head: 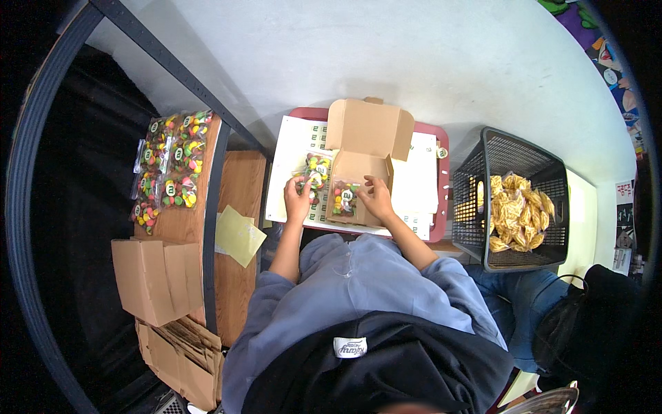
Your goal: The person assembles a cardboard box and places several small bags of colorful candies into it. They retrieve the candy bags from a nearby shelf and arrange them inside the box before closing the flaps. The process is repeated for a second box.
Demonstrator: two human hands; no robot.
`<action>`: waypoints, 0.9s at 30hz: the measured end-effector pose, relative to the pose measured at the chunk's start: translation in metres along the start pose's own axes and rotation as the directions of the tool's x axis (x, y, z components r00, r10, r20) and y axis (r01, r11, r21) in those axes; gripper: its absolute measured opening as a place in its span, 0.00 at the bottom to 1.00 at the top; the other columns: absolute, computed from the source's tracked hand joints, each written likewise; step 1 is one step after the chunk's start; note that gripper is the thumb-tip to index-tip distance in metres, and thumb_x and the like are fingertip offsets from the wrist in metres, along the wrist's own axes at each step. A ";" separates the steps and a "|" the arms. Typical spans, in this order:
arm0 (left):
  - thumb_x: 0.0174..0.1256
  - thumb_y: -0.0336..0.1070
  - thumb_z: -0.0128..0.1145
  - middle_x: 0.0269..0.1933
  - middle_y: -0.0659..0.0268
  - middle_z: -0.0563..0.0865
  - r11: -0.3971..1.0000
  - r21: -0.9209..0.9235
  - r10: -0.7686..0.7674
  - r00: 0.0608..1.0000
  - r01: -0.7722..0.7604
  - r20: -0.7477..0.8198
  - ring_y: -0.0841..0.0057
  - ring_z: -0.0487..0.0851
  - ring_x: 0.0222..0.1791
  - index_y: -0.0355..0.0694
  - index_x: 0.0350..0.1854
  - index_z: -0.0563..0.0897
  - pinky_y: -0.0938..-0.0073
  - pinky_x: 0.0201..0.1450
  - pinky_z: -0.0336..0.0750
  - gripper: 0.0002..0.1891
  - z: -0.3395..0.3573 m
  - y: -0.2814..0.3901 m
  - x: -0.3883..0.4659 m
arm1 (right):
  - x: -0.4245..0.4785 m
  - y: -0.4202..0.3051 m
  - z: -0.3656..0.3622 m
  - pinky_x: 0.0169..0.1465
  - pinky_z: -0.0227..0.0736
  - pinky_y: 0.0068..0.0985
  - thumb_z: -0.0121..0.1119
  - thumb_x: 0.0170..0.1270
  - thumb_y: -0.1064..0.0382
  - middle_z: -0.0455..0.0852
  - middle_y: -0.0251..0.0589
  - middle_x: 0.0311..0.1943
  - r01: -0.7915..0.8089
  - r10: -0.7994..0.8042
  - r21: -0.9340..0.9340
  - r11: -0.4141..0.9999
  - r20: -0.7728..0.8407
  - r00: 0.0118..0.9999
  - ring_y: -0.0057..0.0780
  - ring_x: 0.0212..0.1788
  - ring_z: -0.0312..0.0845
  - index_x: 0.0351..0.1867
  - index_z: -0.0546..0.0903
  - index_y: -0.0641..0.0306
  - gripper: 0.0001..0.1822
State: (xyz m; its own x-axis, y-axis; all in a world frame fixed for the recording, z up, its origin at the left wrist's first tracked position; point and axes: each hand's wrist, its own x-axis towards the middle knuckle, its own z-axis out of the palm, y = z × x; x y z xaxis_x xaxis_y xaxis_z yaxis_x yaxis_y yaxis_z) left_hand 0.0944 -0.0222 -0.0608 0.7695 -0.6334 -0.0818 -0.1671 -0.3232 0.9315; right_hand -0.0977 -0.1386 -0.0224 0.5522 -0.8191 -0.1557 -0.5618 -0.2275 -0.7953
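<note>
An open cardboard box stands in front of me, its lid folded back toward the wall. Inside, at the near end, lies a clear bag of colourful round candies with a round white label. Left of the box are more bagged candies, seemingly two overlapping bags. My left hand pinches the left edge of one of these with thumb and fingers. Over the box's right wall, my right hand has its fingers apart and holds nothing; its fingertips are close to the bag inside.
White sheets with printed labels lie under the box on a red tray. A black plastic basket at right holds yellow snack packets. Several candy bags and cardboard boxes occupy the left shelf. A seated person's leg is at right.
</note>
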 end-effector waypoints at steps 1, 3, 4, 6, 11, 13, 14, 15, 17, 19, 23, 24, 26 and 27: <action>0.58 0.32 0.55 0.34 0.63 0.75 0.994 -0.112 -0.005 0.999 0.011 0.053 0.81 0.74 0.33 0.38 0.40 0.74 0.82 0.26 0.71 0.09 -0.002 0.008 -0.004 | 0.001 -0.006 -0.004 0.43 0.71 0.26 0.63 0.50 0.56 0.76 0.49 0.41 -0.011 0.008 0.072 0.997 0.044 0.999 0.34 0.40 0.75 0.51 0.68 0.72 0.30; 0.61 0.31 0.52 0.31 0.65 0.76 0.944 -0.327 0.001 0.988 0.049 0.153 0.83 0.74 0.28 0.36 0.38 0.73 0.83 0.27 0.71 0.07 -0.009 0.020 -0.014 | 0.000 -0.018 -0.007 0.43 0.71 0.24 0.62 0.53 0.56 0.76 0.48 0.41 -0.034 0.008 0.226 0.974 0.113 0.994 0.31 0.41 0.75 0.53 0.66 0.73 0.30; 0.63 0.30 0.49 0.29 0.69 0.77 0.918 -0.395 0.035 0.984 0.037 0.175 0.85 0.75 0.27 0.37 0.37 0.72 0.84 0.28 0.70 0.04 -0.011 0.020 -0.018 | -0.001 -0.023 -0.006 0.43 0.71 0.23 0.61 0.54 0.56 0.76 0.47 0.40 -0.044 0.002 0.307 0.951 0.137 0.991 0.30 0.41 0.74 0.54 0.65 0.73 0.30; 0.63 0.30 0.49 0.29 0.69 0.77 0.893 -0.450 0.083 0.971 0.026 0.222 0.85 0.75 0.27 0.37 0.37 0.71 0.84 0.29 0.70 0.04 -0.011 0.038 -0.033 | 0.000 -0.026 0.000 0.44 0.72 0.24 0.60 0.55 0.57 0.76 0.46 0.42 -0.111 -0.020 0.557 0.823 0.224 0.974 0.28 0.43 0.74 0.58 0.59 0.74 0.35; 0.63 0.29 0.47 0.32 0.69 0.75 0.836 -0.546 0.162 0.923 0.060 0.349 0.83 0.75 0.32 0.39 0.36 0.69 0.83 0.35 0.70 0.03 -0.010 0.057 -0.064 | -0.018 -0.060 -0.010 0.43 0.71 0.21 0.61 0.54 0.64 0.73 0.41 0.42 -0.171 0.039 0.691 0.703 0.202 0.979 0.26 0.42 0.74 0.61 0.54 0.70 0.37; 0.63 0.29 0.47 0.35 0.68 0.75 0.768 -0.619 0.142 0.899 0.164 0.415 0.82 0.75 0.36 0.38 0.37 0.68 0.83 0.40 0.69 0.03 -0.011 0.070 -0.069 | -0.020 -0.060 -0.020 0.43 0.71 0.21 0.62 0.53 0.66 0.73 0.39 0.41 -0.202 0.026 0.753 0.626 0.239 0.971 0.25 0.42 0.74 0.60 0.58 0.69 0.35; 0.63 0.29 0.47 0.36 0.68 0.75 0.699 -0.678 0.116 0.900 0.226 0.420 0.82 0.74 0.37 0.38 0.39 0.68 0.83 0.41 0.69 0.04 -0.007 0.077 -0.073 | -0.017 -0.053 -0.021 0.45 0.71 0.22 0.62 0.52 0.70 0.73 0.37 0.41 -0.231 -0.034 0.754 0.615 0.318 0.947 0.23 0.42 0.73 0.56 0.64 0.69 0.29; 0.63 0.29 0.46 0.37 0.67 0.76 0.622 -0.729 0.093 0.898 0.285 0.430 0.81 0.74 0.39 0.38 0.40 0.68 0.82 0.43 0.68 0.05 -0.003 0.091 -0.077 | -0.019 -0.052 -0.021 0.45 0.71 0.22 0.62 0.51 0.69 0.73 0.38 0.42 -0.202 -0.055 0.772 0.603 0.292 0.955 0.24 0.43 0.74 0.55 0.65 0.70 0.28; 0.63 0.28 0.47 0.42 0.66 0.76 0.606 -0.709 0.019 0.884 0.362 0.468 0.82 0.74 0.43 0.36 0.46 0.68 0.81 0.46 0.68 0.10 0.001 0.101 -0.079 | -0.025 -0.052 -0.019 0.45 0.71 0.22 0.62 0.51 0.69 0.74 0.40 0.42 -0.146 -0.100 0.802 0.579 0.248 0.964 0.26 0.43 0.74 0.52 0.66 0.71 0.27; 0.62 0.28 0.48 0.42 0.66 0.76 0.745 -0.613 0.042 0.899 0.263 0.436 0.82 0.74 0.44 0.34 0.48 0.68 0.81 0.47 0.67 0.12 0.009 0.092 -0.074 | -0.027 -0.053 -0.018 0.45 0.71 0.22 0.62 0.51 0.70 0.75 0.41 0.42 -0.087 -0.132 0.784 0.614 0.211 0.969 0.25 0.42 0.74 0.52 0.66 0.71 0.26; 0.61 0.28 0.50 0.39 0.67 0.77 0.804 -0.536 0.019 0.891 0.257 0.454 0.85 0.74 0.40 0.32 0.51 0.68 0.84 0.43 0.67 0.15 0.008 0.098 -0.073 | -0.032 -0.052 -0.018 0.43 0.71 0.21 0.62 0.52 0.68 0.79 0.40 0.36 -0.007 -0.115 0.752 0.659 0.110 0.987 0.22 0.40 0.75 0.48 0.69 0.72 0.23; 0.61 0.28 0.51 0.39 0.68 0.77 0.828 -0.522 0.062 0.893 0.203 0.445 0.86 0.73 0.39 0.32 0.51 0.68 0.84 0.42 0.67 0.16 0.009 0.096 -0.073 | -0.031 -0.048 -0.017 0.42 0.71 0.20 0.62 0.52 0.67 0.79 0.41 0.35 0.003 -0.108 0.724 0.690 0.098 0.989 0.22 0.39 0.75 0.47 0.70 0.73 0.21; 0.60 0.29 0.52 0.37 0.69 0.77 0.866 -0.492 0.149 0.891 0.092 0.428 0.87 0.73 0.36 0.32 0.53 0.68 0.86 0.40 0.67 0.18 0.012 0.088 -0.072 | -0.028 -0.037 -0.011 0.40 0.71 0.19 0.62 0.53 0.66 0.80 0.41 0.33 0.022 -0.094 0.662 0.749 0.074 0.993 0.21 0.37 0.76 0.44 0.72 0.73 0.19; 0.60 0.29 0.52 0.36 0.69 0.76 0.864 -0.497 0.157 0.893 0.082 0.422 0.88 0.73 0.35 0.33 0.53 0.68 0.87 0.38 0.67 0.18 0.013 0.087 -0.072 | -0.029 -0.038 -0.011 0.39 0.71 0.19 0.62 0.53 0.65 0.80 0.42 0.33 0.021 -0.089 0.669 0.743 0.067 0.994 0.21 0.36 0.76 0.43 0.73 0.73 0.18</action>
State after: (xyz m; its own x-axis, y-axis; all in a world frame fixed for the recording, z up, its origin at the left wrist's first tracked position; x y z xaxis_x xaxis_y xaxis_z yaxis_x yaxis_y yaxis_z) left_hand 0.0164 -0.0132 0.0217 0.4010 -0.9130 -0.0758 0.2258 0.0183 0.9740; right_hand -0.0991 -0.1115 0.0189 0.6401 -0.7583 -0.1235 0.0068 0.1664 -0.9860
